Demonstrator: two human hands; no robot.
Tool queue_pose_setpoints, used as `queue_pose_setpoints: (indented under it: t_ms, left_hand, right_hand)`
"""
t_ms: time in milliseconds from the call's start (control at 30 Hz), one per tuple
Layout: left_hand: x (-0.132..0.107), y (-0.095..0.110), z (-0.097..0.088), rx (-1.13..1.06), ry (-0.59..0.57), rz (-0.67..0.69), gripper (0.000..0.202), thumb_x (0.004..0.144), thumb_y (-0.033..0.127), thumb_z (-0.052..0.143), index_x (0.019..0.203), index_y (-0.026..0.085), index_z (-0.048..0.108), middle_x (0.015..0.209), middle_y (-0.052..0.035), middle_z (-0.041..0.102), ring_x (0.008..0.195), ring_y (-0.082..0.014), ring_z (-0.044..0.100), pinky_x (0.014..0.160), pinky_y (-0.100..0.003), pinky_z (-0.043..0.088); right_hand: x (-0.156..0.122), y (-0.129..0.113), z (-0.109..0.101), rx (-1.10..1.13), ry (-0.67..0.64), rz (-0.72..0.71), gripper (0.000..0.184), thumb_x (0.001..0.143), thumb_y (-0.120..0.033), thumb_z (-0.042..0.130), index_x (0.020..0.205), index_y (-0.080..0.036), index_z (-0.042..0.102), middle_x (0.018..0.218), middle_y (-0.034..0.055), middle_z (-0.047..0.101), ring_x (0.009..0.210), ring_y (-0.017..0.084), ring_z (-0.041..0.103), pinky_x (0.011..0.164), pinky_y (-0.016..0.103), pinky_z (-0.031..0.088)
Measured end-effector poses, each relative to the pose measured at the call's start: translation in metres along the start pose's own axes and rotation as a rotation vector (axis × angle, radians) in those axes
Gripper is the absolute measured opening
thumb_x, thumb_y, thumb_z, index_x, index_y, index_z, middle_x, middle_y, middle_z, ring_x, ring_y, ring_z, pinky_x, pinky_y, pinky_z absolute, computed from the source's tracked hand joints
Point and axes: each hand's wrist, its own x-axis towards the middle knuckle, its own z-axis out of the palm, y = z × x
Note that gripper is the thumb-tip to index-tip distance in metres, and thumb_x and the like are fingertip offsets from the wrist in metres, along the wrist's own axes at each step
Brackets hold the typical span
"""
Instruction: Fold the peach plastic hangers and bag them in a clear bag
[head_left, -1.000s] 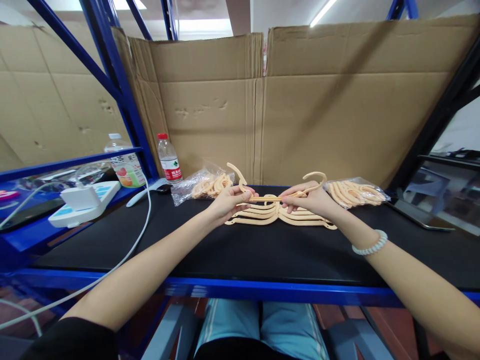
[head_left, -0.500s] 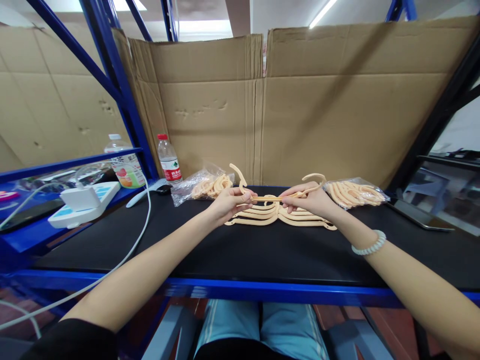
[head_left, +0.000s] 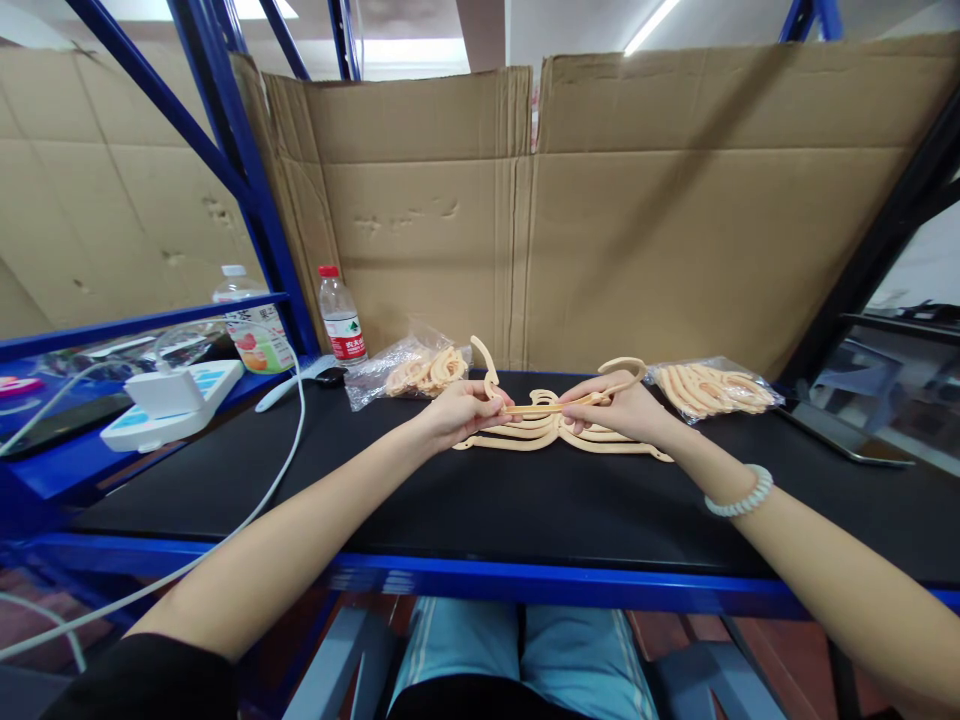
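My left hand (head_left: 459,410) and my right hand (head_left: 616,406) each pinch one end of a thin peach plastic hanger piece (head_left: 541,407), held level just above the black shelf top. Its curved hooks rise beside both hands. Directly under it lies a small stack of the same peach hanger pieces (head_left: 559,437). A white bead bracelet (head_left: 739,494) circles my right wrist.
Two clear bags of peach parts lie at the back, one on the left (head_left: 411,372) and one on the right (head_left: 709,388). A water bottle (head_left: 341,318), a white power strip (head_left: 169,404) with a cable, cardboard walls (head_left: 660,210) and a blue shelf edge (head_left: 525,583) surround the work area.
Both hands have sunk slightly with the hanger piece, and the left end's hook has turned more upright. The stack underneath has not moved.
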Motion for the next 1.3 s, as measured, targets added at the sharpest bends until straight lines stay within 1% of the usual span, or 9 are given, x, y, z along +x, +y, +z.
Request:
queue_pose_setpoints:
  t_ms: [167, 333, 467, 567, 733, 833, 967, 1133, 1300]
  left_hand:
    - [0.0, -0.001, 0.003, 0.009, 0.031, 0.005, 0.019, 0.076, -0.009, 0.055, 0.065, 0.006, 0.061, 0.071, -0.0089, 0.066, 0.071, -0.016, 0.07, 0.071, -0.018, 0.058]
    - [0.002, 0.0, -0.001, -0.041, 0.041, 0.0, 0.019, 0.079, -0.005, 0.054, 0.066, 0.007, 0.059, 0.077, -0.009, 0.066, 0.075, -0.0169, 0.071, 0.074, -0.02, 0.058]
    - [0.001, 0.003, -0.003, -0.035, -0.007, -0.028, 0.017, 0.082, -0.001, 0.053, 0.07, 0.008, 0.059, 0.076, -0.0078, 0.066, 0.076, -0.0168, 0.07, 0.074, -0.023, 0.058]
    - [-0.001, 0.004, -0.003, 0.006, -0.049, -0.042, 0.017, 0.082, 0.0, 0.053, 0.07, 0.008, 0.061, 0.075, -0.007, 0.066, 0.075, -0.0152, 0.07, 0.079, -0.024, 0.056]
    - [-0.002, 0.006, -0.004, -0.011, -0.065, -0.043, 0.017, 0.081, 0.0, 0.054, 0.068, 0.007, 0.063, 0.086, -0.0114, 0.068, 0.079, -0.0163, 0.07, 0.087, -0.027, 0.054]
    - [-0.003, 0.008, -0.003, -0.032, -0.059, -0.04, 0.019, 0.081, -0.002, 0.053, 0.067, 0.007, 0.063, 0.087, -0.0119, 0.068, 0.077, -0.0172, 0.07, 0.082, -0.025, 0.056]
    - [-0.004, 0.008, -0.001, -0.009, -0.038, -0.069, 0.02, 0.082, 0.0, 0.051, 0.068, 0.007, 0.063, 0.074, -0.0098, 0.066, 0.07, -0.0165, 0.07, 0.071, -0.021, 0.057]
    - [-0.004, 0.009, -0.001, 0.009, -0.022, -0.122, 0.021, 0.082, -0.001, 0.05, 0.068, 0.006, 0.063, 0.07, -0.01, 0.066, 0.065, -0.015, 0.069, 0.069, -0.02, 0.057]
    - [-0.002, 0.01, -0.002, -0.017, -0.022, -0.165, 0.02, 0.081, -0.001, 0.051, 0.067, 0.007, 0.063, 0.074, -0.01, 0.066, 0.064, -0.014, 0.068, 0.064, -0.019, 0.056]
  right_hand:
    - [0.0, 0.001, 0.0, -0.03, -0.007, -0.008, 0.032, 0.068, -0.04, 0.073, 0.085, -0.013, 0.072, 0.065, 0.0061, 0.07, 0.059, 0.017, 0.067, 0.058, 0.026, 0.057]
    - [0.001, 0.001, -0.001, -0.014, 0.004, -0.01, 0.029, 0.069, -0.038, 0.072, 0.084, -0.013, 0.072, 0.066, 0.0064, 0.071, 0.06, 0.017, 0.067, 0.06, 0.027, 0.057]
    - [0.001, 0.0, -0.002, -0.011, -0.012, -0.016, 0.027, 0.07, -0.036, 0.072, 0.084, -0.013, 0.072, 0.066, 0.0063, 0.071, 0.061, 0.017, 0.068, 0.06, 0.027, 0.057]
    - [0.001, 0.001, -0.002, -0.016, -0.018, -0.015, 0.027, 0.069, -0.035, 0.073, 0.084, -0.013, 0.072, 0.066, 0.0066, 0.071, 0.061, 0.017, 0.068, 0.06, 0.027, 0.057]
    - [0.002, 0.002, -0.002, 0.029, 0.001, -0.022, 0.028, 0.069, -0.037, 0.073, 0.083, -0.012, 0.072, 0.065, 0.0063, 0.07, 0.059, 0.017, 0.067, 0.058, 0.027, 0.057]
    - [0.003, 0.002, -0.003, 0.034, 0.004, -0.035, 0.028, 0.069, -0.037, 0.073, 0.083, -0.012, 0.072, 0.065, 0.0063, 0.07, 0.058, 0.016, 0.067, 0.057, 0.028, 0.057]
    - [0.003, 0.004, -0.003, 0.036, -0.025, -0.036, 0.03, 0.069, -0.037, 0.073, 0.085, -0.012, 0.072, 0.067, 0.0067, 0.07, 0.06, 0.017, 0.067, 0.058, 0.028, 0.057]
    - [0.003, 0.005, -0.003, 0.027, -0.051, -0.041, 0.03, 0.069, -0.038, 0.073, 0.086, -0.012, 0.072, 0.066, 0.0065, 0.07, 0.061, 0.017, 0.067, 0.058, 0.028, 0.056]
    - [0.002, 0.003, -0.003, 0.017, -0.053, -0.034, 0.031, 0.069, -0.039, 0.072, 0.086, -0.013, 0.072, 0.066, 0.0065, 0.07, 0.061, 0.017, 0.067, 0.058, 0.028, 0.056]
